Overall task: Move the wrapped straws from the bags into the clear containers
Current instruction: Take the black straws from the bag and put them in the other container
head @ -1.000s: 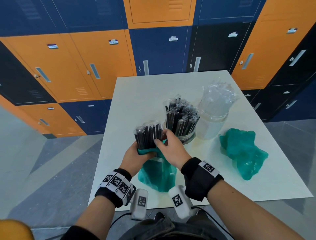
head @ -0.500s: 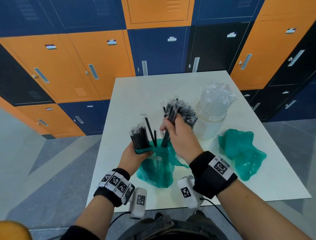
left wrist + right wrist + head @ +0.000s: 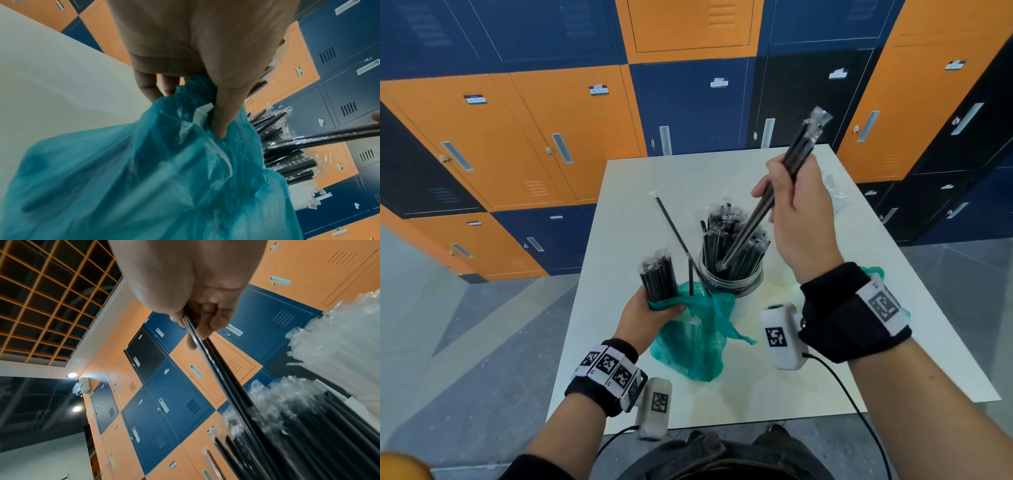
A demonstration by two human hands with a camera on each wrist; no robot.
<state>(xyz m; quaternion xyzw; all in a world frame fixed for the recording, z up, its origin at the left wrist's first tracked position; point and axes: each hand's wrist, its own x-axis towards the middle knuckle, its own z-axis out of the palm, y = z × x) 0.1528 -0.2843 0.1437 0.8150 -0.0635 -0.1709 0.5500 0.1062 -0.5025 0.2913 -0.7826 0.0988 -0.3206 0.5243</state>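
I see black straws (image 3: 767,205) in clear wrap, a teal bag (image 3: 695,339), a second teal bag (image 3: 878,274) mostly hidden. The clear jar (image 3: 732,284) holds black straws. White table (image 3: 626,192). Lockers (image 3: 571,137) orange, navy and black. Black wristbands (image 3: 849,318) with white tags, black square-code pattern. Grey floor (image 3: 482,325).
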